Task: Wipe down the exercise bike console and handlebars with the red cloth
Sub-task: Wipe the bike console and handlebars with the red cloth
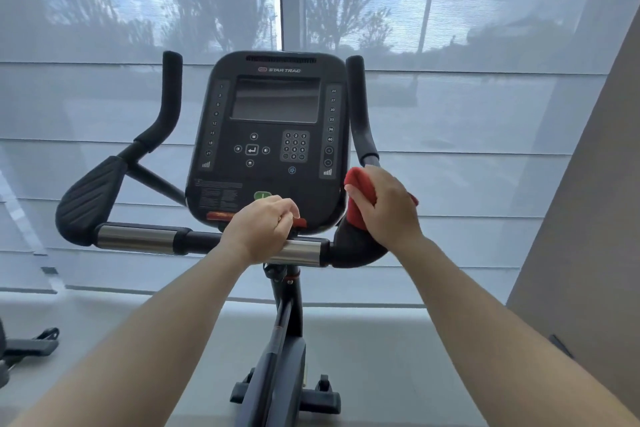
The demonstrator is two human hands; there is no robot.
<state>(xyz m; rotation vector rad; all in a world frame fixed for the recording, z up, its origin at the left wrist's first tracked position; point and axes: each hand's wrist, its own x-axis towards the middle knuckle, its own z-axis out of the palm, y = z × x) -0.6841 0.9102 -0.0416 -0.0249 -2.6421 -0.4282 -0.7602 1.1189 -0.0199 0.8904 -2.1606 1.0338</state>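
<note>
One red cloth (360, 199) was in play, bunched under the right hand (388, 208), whose fingers (360, 196) were curled and pressed together over it, clamping it against the right elbow pad (356, 246) just below the upright right grip (360, 114). A corner of cloth poked out beyond the far side of the knuckles. The left hand (263, 225) rested on the horizontal handlebar (138, 239), its fingers folded into a loose fist with the tips touching the lower edge of the console (273, 135), beside a red strip there; whether they pinched anything could not be told.

Risks, as I judged them: the wad was small inside the palm, so a quick stroke up the curved grip could let it slip out past the fingertips. Wiping inward from the thumb side could press console keys (294, 146). Left-hand knuckles near the red strip could nudge it if the bar rocked under pressure.
</note>
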